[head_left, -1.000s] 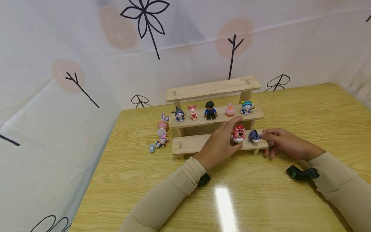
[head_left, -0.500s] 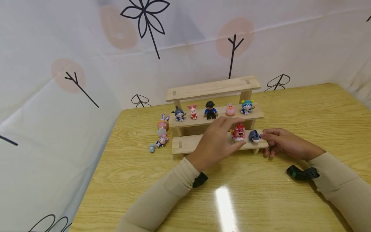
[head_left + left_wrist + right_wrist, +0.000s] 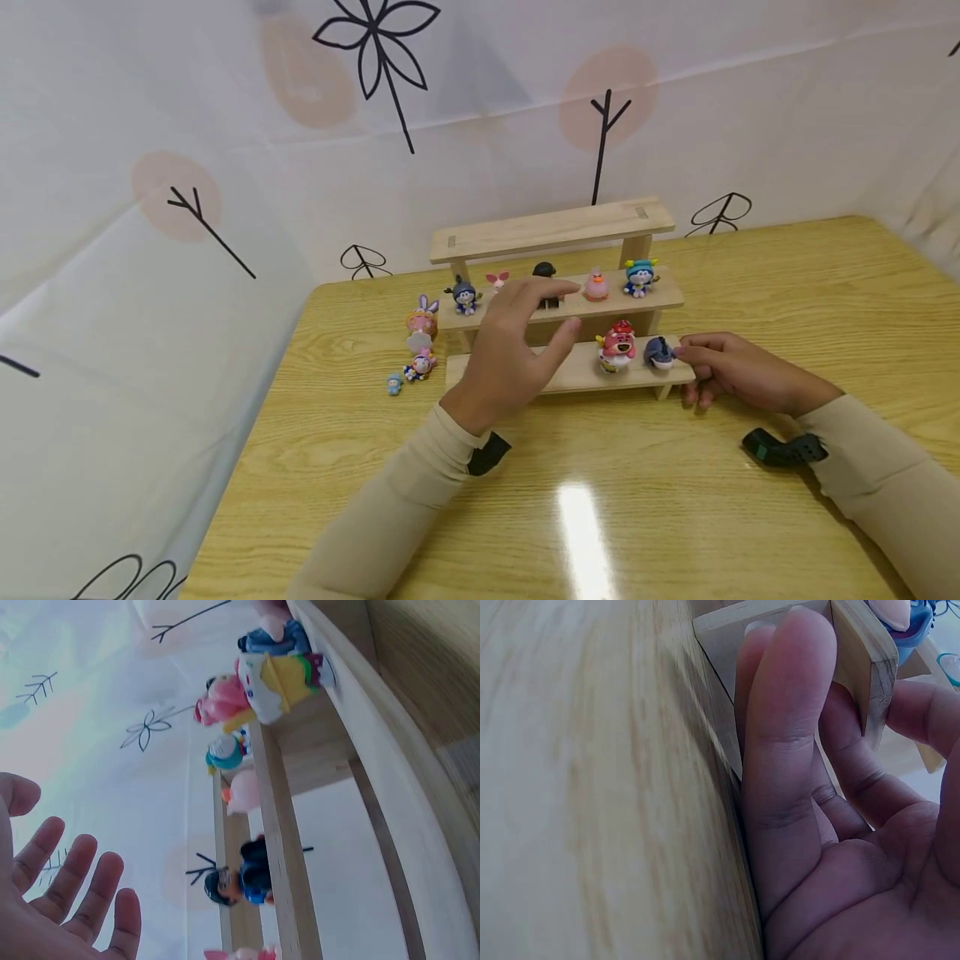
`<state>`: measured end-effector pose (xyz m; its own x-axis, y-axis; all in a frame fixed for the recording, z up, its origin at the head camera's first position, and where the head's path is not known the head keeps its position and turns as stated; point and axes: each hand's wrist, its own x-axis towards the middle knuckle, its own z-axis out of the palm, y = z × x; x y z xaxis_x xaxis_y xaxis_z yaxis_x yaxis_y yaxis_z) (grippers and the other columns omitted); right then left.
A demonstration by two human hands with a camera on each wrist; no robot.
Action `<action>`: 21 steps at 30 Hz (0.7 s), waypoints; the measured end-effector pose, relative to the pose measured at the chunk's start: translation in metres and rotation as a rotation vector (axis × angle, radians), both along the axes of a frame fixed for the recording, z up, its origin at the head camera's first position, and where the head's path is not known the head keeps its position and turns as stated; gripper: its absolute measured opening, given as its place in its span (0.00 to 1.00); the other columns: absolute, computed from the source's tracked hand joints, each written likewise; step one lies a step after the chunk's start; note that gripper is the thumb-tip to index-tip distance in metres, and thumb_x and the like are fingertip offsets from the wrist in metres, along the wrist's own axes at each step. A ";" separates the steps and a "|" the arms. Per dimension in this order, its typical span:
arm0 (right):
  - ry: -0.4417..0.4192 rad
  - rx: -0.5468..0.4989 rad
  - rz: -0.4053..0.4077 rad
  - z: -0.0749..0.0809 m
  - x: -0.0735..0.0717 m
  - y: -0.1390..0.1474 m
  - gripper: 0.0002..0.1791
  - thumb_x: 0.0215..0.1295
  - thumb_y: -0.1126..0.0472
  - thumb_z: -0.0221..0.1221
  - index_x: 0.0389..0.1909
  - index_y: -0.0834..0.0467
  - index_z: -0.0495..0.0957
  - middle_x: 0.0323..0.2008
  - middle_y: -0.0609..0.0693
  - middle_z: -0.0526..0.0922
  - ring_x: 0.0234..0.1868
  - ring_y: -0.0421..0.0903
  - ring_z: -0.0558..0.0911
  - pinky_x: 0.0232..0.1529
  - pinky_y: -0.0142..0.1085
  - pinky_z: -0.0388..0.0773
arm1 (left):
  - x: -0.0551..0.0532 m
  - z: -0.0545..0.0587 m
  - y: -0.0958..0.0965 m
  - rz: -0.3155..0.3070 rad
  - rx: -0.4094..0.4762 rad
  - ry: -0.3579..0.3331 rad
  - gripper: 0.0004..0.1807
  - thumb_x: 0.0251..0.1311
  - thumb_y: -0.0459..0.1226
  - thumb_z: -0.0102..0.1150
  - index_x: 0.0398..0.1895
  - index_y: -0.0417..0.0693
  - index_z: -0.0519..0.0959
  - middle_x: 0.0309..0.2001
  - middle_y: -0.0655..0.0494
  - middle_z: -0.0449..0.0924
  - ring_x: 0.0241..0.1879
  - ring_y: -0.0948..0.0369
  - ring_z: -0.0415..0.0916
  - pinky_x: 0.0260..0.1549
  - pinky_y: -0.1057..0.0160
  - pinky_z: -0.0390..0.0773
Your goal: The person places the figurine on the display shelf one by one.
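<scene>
My left hand (image 3: 510, 358) hovers open before the stepped wooden stand (image 3: 551, 229), thumb and fingers spread around nothing. To its right on the lowest step sit a pink-and-red bear figurine (image 3: 617, 347) and a grey-blue whale-like figurine (image 3: 660, 354). In the left wrist view, the fingers of the left hand (image 3: 71, 907) are apart from the bear figurine (image 3: 225, 701). My right hand (image 3: 742, 375) grips the right end of that lowest step. The right wrist view has the board's end (image 3: 881, 686) between thumb and fingers.
On the middle step stand several figurines, including a pink bird (image 3: 596, 285) and a teal-hatted figure (image 3: 640, 277). A rabbit-eared figurine (image 3: 422, 321), a white-faced figurine (image 3: 420, 365) and a tiny blue one (image 3: 393, 384) are on the table left of the stand.
My left hand has drawn away from the bear figurine and moved left with fingers opened, leaving the figurine on the lowest step. The right hand has stayed in place.
</scene>
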<state>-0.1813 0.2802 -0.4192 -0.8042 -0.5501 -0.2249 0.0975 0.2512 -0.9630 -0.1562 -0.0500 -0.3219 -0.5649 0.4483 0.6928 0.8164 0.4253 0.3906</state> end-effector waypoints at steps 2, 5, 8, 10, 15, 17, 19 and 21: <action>0.001 0.000 -0.001 0.000 0.000 0.000 0.17 0.83 0.51 0.40 0.45 0.62 0.68 0.28 0.50 0.80 0.34 0.47 0.86 0.33 0.43 0.86 | -0.002 0.001 -0.007 0.014 0.025 0.003 0.17 0.68 0.38 0.58 0.59 0.44 0.77 0.56 0.52 0.79 0.58 0.57 0.73 0.63 0.61 0.71; 0.000 0.000 -0.003 0.000 -0.001 -0.001 0.17 0.83 0.51 0.40 0.45 0.61 0.68 0.28 0.50 0.80 0.33 0.47 0.86 0.33 0.43 0.86 | -0.005 0.001 -0.017 0.036 0.055 0.008 0.17 0.68 0.37 0.57 0.58 0.43 0.77 0.55 0.50 0.80 0.56 0.57 0.74 0.59 0.57 0.74; -0.002 0.002 -0.002 0.001 -0.001 -0.002 0.17 0.83 0.51 0.40 0.45 0.62 0.68 0.29 0.51 0.81 0.33 0.47 0.86 0.33 0.43 0.86 | -0.009 -0.002 -0.028 0.067 0.076 0.013 0.16 0.68 0.37 0.56 0.57 0.42 0.78 0.54 0.49 0.80 0.56 0.56 0.74 0.57 0.55 0.75; -0.004 0.006 -0.003 0.001 -0.001 -0.002 0.17 0.83 0.51 0.40 0.46 0.62 0.68 0.29 0.51 0.81 0.33 0.47 0.86 0.33 0.43 0.86 | -0.012 -0.003 -0.036 0.089 0.087 0.019 0.16 0.68 0.37 0.56 0.56 0.41 0.78 0.54 0.49 0.80 0.56 0.55 0.75 0.58 0.54 0.75; -0.006 0.015 -0.002 0.001 -0.001 -0.002 0.18 0.83 0.51 0.40 0.47 0.62 0.67 0.29 0.51 0.81 0.33 0.47 0.86 0.33 0.43 0.86 | -0.021 -0.007 -0.059 0.156 0.108 0.032 0.15 0.68 0.35 0.55 0.55 0.40 0.79 0.52 0.47 0.81 0.55 0.53 0.76 0.57 0.52 0.75; -0.007 0.012 0.000 0.000 -0.001 -0.002 0.18 0.83 0.51 0.40 0.46 0.62 0.68 0.29 0.51 0.81 0.33 0.47 0.86 0.33 0.43 0.86 | -0.025 -0.009 -0.069 0.182 0.119 0.029 0.15 0.68 0.35 0.55 0.55 0.39 0.79 0.51 0.46 0.81 0.54 0.52 0.76 0.55 0.50 0.76; -0.007 0.005 0.003 0.000 -0.001 -0.002 0.17 0.83 0.51 0.40 0.45 0.62 0.68 0.29 0.50 0.80 0.34 0.47 0.86 0.33 0.43 0.86 | -0.031 -0.011 -0.078 0.211 0.132 0.019 0.15 0.68 0.35 0.55 0.55 0.38 0.78 0.50 0.45 0.80 0.53 0.52 0.76 0.52 0.49 0.76; -0.006 0.001 0.003 0.000 -0.001 -0.002 0.17 0.83 0.51 0.40 0.43 0.61 0.67 0.28 0.49 0.78 0.34 0.47 0.86 0.33 0.43 0.86 | -0.036 -0.012 -0.086 0.238 0.145 -0.004 0.16 0.69 0.35 0.55 0.56 0.38 0.78 0.50 0.44 0.79 0.53 0.51 0.75 0.50 0.47 0.76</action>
<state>-0.1826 0.2786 -0.4191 -0.8009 -0.5527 -0.2304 0.1028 0.2521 -0.9622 -0.1919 -0.1357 -0.3340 -0.6455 0.1994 0.7373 0.6987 0.5441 0.4646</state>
